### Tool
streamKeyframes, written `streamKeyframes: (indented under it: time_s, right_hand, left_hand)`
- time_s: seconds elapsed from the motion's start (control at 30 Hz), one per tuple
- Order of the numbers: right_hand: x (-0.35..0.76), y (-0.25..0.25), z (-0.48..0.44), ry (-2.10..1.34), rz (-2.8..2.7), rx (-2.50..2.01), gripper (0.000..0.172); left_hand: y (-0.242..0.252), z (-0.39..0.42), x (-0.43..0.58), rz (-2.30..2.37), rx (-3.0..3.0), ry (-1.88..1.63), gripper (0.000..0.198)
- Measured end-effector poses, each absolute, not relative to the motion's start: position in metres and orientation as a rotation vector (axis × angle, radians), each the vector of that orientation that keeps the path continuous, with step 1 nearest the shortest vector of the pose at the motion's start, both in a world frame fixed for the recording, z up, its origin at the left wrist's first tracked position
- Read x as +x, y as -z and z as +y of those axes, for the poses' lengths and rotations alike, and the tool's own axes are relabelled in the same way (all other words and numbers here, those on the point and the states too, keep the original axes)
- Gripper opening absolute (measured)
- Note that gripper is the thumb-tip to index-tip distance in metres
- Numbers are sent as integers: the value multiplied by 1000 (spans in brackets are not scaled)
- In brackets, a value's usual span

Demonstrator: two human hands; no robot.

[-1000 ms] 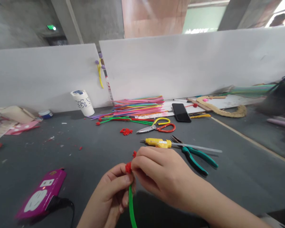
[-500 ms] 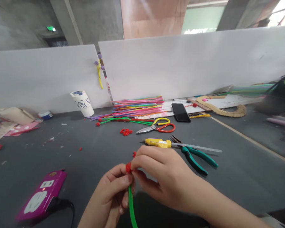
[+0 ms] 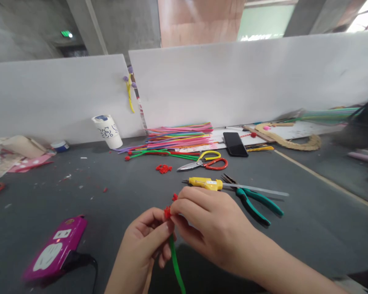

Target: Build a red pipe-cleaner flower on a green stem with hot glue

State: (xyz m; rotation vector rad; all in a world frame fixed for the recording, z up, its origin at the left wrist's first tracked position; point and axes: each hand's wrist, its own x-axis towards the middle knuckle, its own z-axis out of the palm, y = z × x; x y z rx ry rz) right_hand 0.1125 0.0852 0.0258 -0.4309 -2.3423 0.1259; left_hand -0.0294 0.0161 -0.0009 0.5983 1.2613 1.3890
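Note:
My left hand point(image 3: 141, 247) is closed round the top of a green pipe cleaner point(image 3: 177, 265) that runs down between my hands. A small red fuzzy tip point(image 3: 167, 212) sits at its upper end. My right hand point(image 3: 210, 222) pinches that red tip from the right, fingers pressed together. Both hands hover low over the dark grey table point(image 3: 116, 204). A loose red bit point(image 3: 174, 197) lies just beyond my right fingers.
Beyond my hands lie a yellow glue gun point(image 3: 207, 183), green-handled pliers point(image 3: 254, 200), scissors point(image 3: 205, 162), red scraps point(image 3: 163, 168), a pile of coloured pipe cleaners point(image 3: 178, 139) and a black phone point(image 3: 235, 144). A pink power strip point(image 3: 55, 249) is at the left, a paper cup point(image 3: 108, 131) by the white partition.
My hands stay on the red tip and green stem. The stem's lower end has swung slightly to the right, and the view has shifted a little.

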Motion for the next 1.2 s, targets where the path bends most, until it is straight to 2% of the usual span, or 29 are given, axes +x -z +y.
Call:
streamKeyframes:
  time_s: [0.2,0.37,0.43,0.57,0.73,0.87,1.1,1.2]
  right_hand:
    - [111,-24,86,-140,-2350,-408,24]
    - [120,-34,86,-411,-2260,-451,11]
    - [125,-38,92,-398,-2306,-672,15]
    - [138,-29,113,-161,-2578,-1499,31]
    - [152,3,137,-202,-2537,-1841,45]
    - [158,17,146,-328,-2436,-1895,48]
    - [160,29,155,-752,-2121,-1761,29]
    - [162,23,153,-1054,-1886,-1544,29]
  left_hand:
    - [-1,13,-30,1250,597,-1374,27]
    - [-5,11,-33,1139,505,-1326,20]
    - [-9,10,-35,1097,453,-1307,18]
    - [-14,9,-39,981,392,-1322,18]
    - [-14,8,-42,854,380,-1330,20]
    - [-14,6,-42,791,404,-1315,19]
    - [-15,4,-39,802,446,-1348,19]
    - [-16,3,-40,893,505,-1373,20]
